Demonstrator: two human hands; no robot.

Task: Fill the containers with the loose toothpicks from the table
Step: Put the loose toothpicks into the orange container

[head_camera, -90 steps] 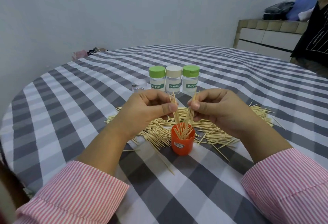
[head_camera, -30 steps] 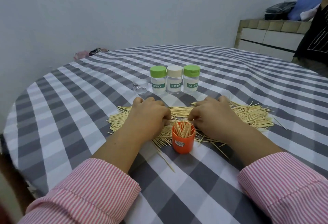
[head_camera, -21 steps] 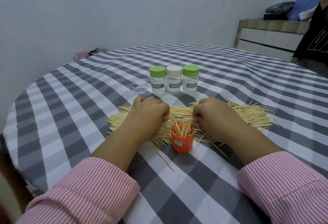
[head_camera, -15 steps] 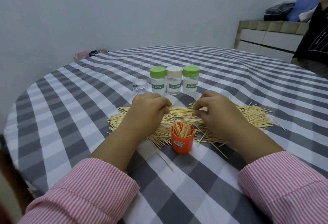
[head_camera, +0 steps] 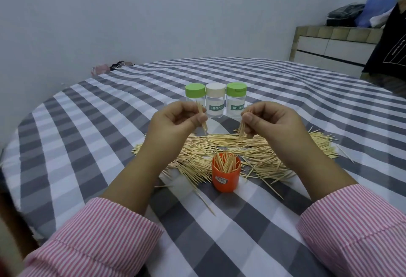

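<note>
Head view is showing the orange cup [head_camera: 225, 175] standing upright, partly filled with toothpicks, at the near edge of the loose toothpick pile [head_camera: 274, 147]. Above the cup, the left hand [head_camera: 175, 123] and the right hand [head_camera: 270, 120] are each pinching a few toothpicks. Beyond the cup, three lidded jars [head_camera: 215, 103] are standing in a row.

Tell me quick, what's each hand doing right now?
Left hand: fingers pinching a few toothpicks.
Right hand: fingers pinching a small bunch of toothpicks.
</note>
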